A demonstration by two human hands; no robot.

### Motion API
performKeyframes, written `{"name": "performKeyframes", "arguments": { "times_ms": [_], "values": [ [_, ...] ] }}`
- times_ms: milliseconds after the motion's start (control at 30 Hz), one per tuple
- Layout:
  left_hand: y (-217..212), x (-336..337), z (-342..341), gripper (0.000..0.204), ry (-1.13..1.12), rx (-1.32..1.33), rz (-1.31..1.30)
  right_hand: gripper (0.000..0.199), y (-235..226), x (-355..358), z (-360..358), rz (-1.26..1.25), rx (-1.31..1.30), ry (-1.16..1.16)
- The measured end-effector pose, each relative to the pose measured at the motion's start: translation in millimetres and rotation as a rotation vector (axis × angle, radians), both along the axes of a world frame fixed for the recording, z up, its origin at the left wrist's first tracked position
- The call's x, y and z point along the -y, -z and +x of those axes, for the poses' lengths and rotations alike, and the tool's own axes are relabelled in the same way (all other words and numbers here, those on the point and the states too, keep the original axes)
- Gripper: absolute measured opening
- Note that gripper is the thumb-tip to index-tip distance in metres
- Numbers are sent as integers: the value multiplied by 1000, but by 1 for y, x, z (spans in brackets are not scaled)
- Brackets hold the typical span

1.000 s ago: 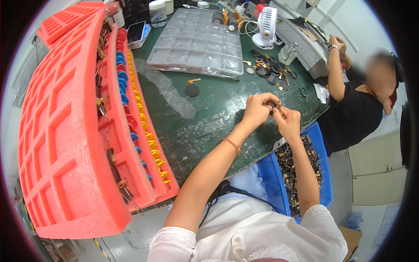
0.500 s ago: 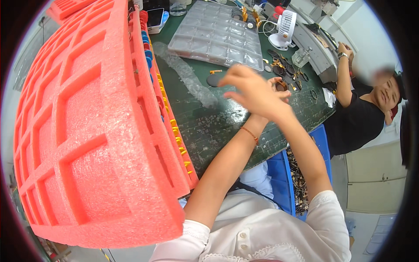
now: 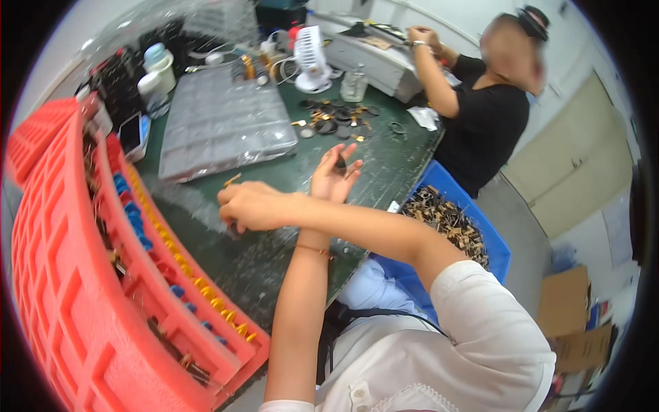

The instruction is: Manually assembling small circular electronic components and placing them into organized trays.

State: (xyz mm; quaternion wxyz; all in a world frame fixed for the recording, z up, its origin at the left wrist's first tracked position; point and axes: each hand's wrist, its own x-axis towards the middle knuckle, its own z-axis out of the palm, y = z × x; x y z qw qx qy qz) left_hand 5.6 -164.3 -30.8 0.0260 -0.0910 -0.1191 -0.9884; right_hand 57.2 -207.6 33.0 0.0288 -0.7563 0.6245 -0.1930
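Note:
My arms are crossed over the green mat [image 3: 274, 254]. My left hand [image 3: 334, 180], a thin bracelet on its wrist, is raised above the mat and pinches a small black part [image 3: 341, 163] between its fingertips. My right hand [image 3: 250, 204] reaches over the left forearm to the left. Its fingers curl down onto the mat beside a clear plastic sheet [image 3: 185, 202]; what they grip is hidden. A small brass piece [image 3: 232, 180] lies just beyond its knuckles.
A red foam rack [image 3: 75, 295] with blue and yellow parts curves along the left. Behind lie a clear blister tray [image 3: 223, 123], a phone [image 3: 130, 134], a white fan [image 3: 312, 58] and loose dark parts [image 3: 336, 117]. A blue bin [image 3: 494, 240] of dark parts stands right, beside a co-worker [image 3: 480, 117].
My right hand has left my left hand and crossed over it to the left, down to the mat. My left hand stays raised with the small part. The view has swung.

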Motion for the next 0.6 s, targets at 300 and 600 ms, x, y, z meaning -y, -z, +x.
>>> {"name": "performKeyframes", "arguments": {
  "times_ms": [300,600],
  "values": [
    [-27,-8,13,41,113,-5,-102,11,-8,0,-3,136,99,31],
    [-30,-10,13,44,86,-24,-210,18,0,12,-6,259,77,115]
  ]
}}
